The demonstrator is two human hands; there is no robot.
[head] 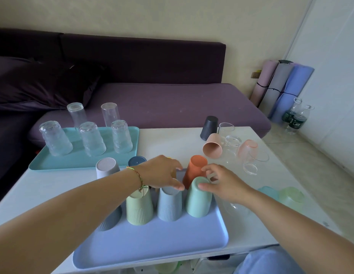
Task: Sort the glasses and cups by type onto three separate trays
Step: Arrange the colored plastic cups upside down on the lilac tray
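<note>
Seat the matte, tapered orange cup (195, 167), upturned, squarely on the blue tray (152, 242) between both hands, beyond the mint cup (197, 201) under the right thumb, with right hand (225, 184) curled against it, grip or mere touch impossible to tell, and left hand (161, 173) loosely spread, holding nothing.

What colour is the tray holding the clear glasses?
The tray is turquoise, in the head view.

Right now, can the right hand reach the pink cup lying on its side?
Probably yes: the right hand is near the pink cup, bare table between them; clear glasses stand only beside it.
</note>
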